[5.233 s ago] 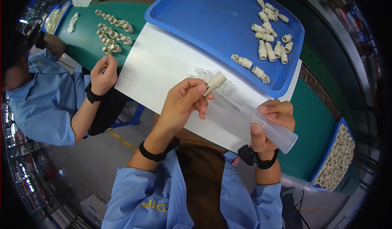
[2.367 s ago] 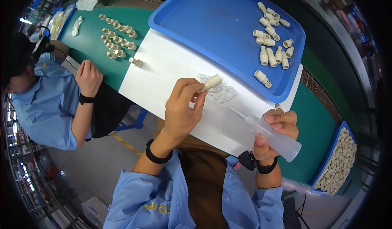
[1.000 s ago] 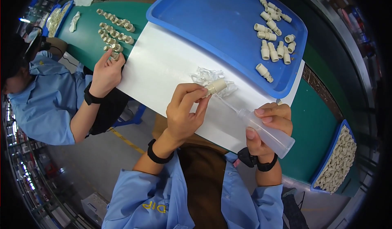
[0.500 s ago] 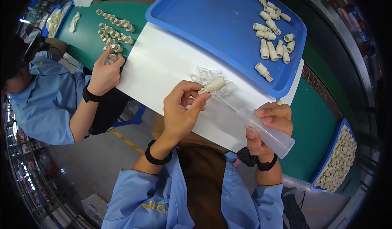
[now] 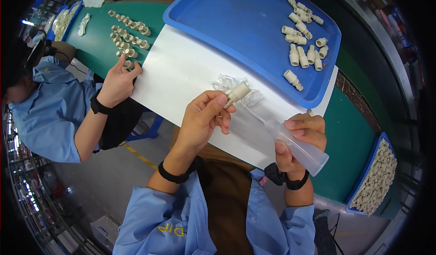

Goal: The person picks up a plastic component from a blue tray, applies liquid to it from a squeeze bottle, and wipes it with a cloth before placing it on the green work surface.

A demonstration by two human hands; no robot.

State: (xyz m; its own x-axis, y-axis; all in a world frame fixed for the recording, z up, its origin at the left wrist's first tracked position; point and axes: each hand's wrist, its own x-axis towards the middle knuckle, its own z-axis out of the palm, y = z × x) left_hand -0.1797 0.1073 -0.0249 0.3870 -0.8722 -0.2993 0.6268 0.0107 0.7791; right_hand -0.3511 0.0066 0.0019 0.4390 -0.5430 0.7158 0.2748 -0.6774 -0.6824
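Note:
Between thumb and fingers, my left hand [image 5: 202,116] pinches a cream plastic connector [image 5: 239,91], its wide smooth end tilted up to the right. My right hand [image 5: 299,141] is wrapped round a translucent squeeze bottle [image 5: 306,152]. The bottle's thin nozzle [image 5: 254,113] points up-left, with its tip close to the connector; whether they touch I cannot tell. Behind the connector lies a crumpled clear plastic wrap [image 5: 256,96] on the white sheet [image 5: 181,73]. Similar cream connectors [image 5: 298,56] lie loose at the right side of a blue tray [image 5: 218,32].
At the left, a co-worker's hand [image 5: 119,84] touches one of several connectors standing in rows [image 5: 129,37] on the green table [image 5: 97,16]. A blue bin [image 5: 349,200] heaped with small cream parts [image 5: 374,177] stands at the right. Another bin of parts [image 5: 63,21] sits far left.
My left hand has turned the connector slightly, its fingers shifting and the wide end tipping more upward. My right hand and the bottle have barely moved. The co-worker's hand has shifted slightly.

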